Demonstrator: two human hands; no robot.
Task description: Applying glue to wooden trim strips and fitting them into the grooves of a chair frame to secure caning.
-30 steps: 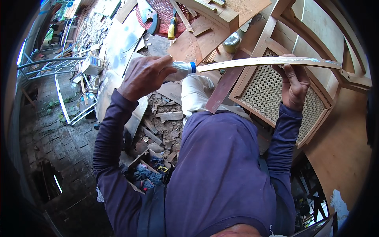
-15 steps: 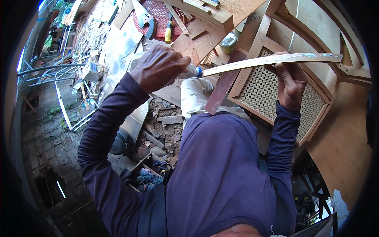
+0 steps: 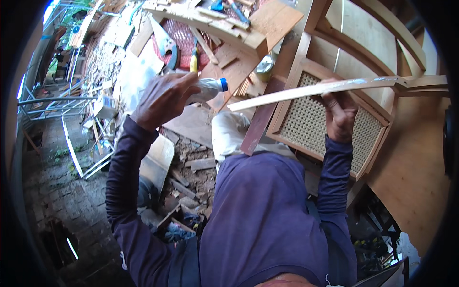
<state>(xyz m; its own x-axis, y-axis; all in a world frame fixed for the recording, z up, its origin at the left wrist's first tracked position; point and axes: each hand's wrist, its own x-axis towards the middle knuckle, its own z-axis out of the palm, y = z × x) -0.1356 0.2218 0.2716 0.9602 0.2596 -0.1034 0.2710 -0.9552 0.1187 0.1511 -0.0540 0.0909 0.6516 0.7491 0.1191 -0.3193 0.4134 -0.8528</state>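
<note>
My left hand (image 3: 162, 98) grips a small plastic bottle (image 3: 207, 89) with a blue cap, held up and to the left of a thin curved wooden strip (image 3: 275, 97), apart from it. My right hand (image 3: 340, 115) pinches that strip from below. Whitish streaks run along the strip's upper face toward its right end. Under the strip lies a wooden frame with a woven cane panel (image 3: 301, 126), joined to curved chair-like wooden members (image 3: 358, 57). A dark reddish board (image 3: 258, 122) slants beside the frame, next to my leg.
A plank (image 3: 282, 21) with wood offcuts, a handsaw (image 3: 167, 48), a yellow-handled tool (image 3: 194, 61) and a lidded tin (image 3: 264, 67) are ahead. A plywood surface (image 3: 406, 177) is at right. Rubble, a box of rags (image 3: 179, 232) and metal frames (image 3: 71, 143) crowd the left.
The bottle's cap, earlier at the strip's left end, has moved away up and left. The strip's left end sits lower, and the whole view has shifted slightly.
</note>
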